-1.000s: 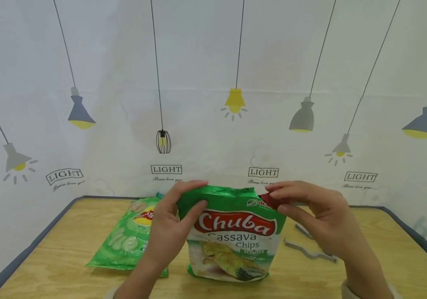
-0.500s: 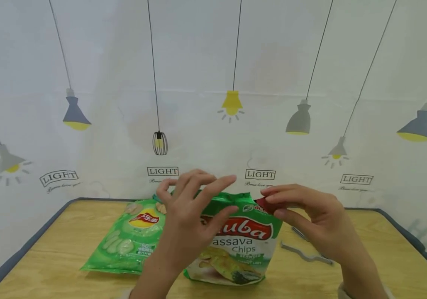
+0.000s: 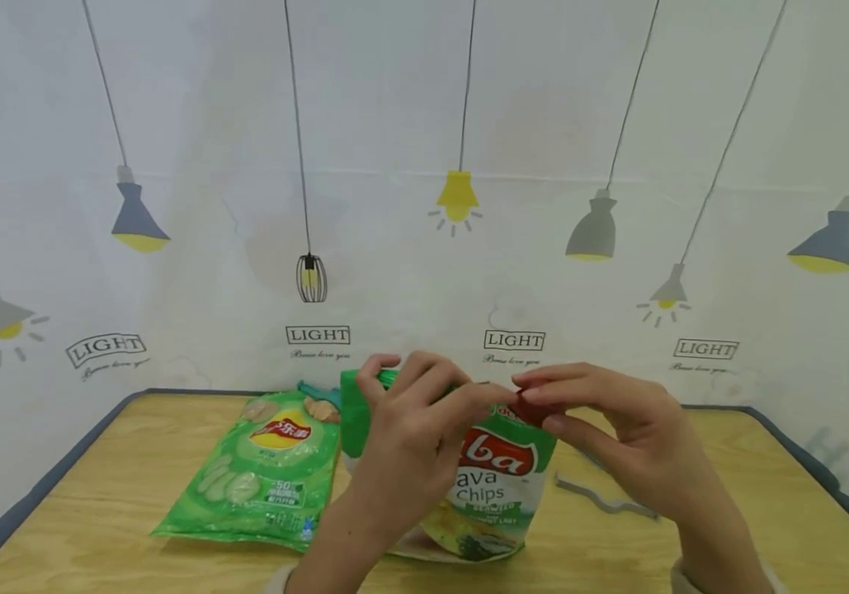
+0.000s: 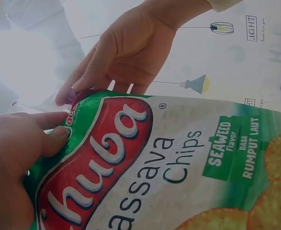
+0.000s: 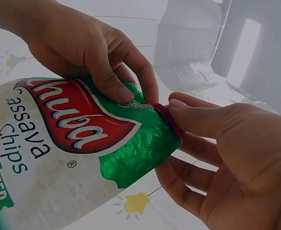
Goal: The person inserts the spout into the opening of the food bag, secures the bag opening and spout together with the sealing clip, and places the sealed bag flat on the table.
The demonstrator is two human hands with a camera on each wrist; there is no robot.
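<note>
A green and white bag of cassava chips (image 3: 494, 487) stands upright at the middle of the table. My left hand (image 3: 424, 429) pinches its top edge, thumb on the printed front and fingers behind, as the right wrist view shows. At the bag's top right corner, my right hand (image 3: 617, 429) pinches a small dark red bag clip (image 5: 168, 116) between thumb and fingers. The clip sits right at the foil's edge, close to the left fingertips, and is mostly covered by the right fingers. In the head view the left hand hides much of the bag's front.
Left of the cassava chips, a green bag of potato chips (image 3: 253, 478) leans back, with a teal piece (image 3: 318, 393) along its top. A grey wavy strip (image 3: 602, 497) lies on the wooden table (image 3: 90, 511) at right. Behind stands a lamp-printed backdrop (image 3: 387, 272).
My left hand let go of the bag's top left, moved right along the top edge and now pinches it near the clip. The right hand keeps its hold at the corner.
</note>
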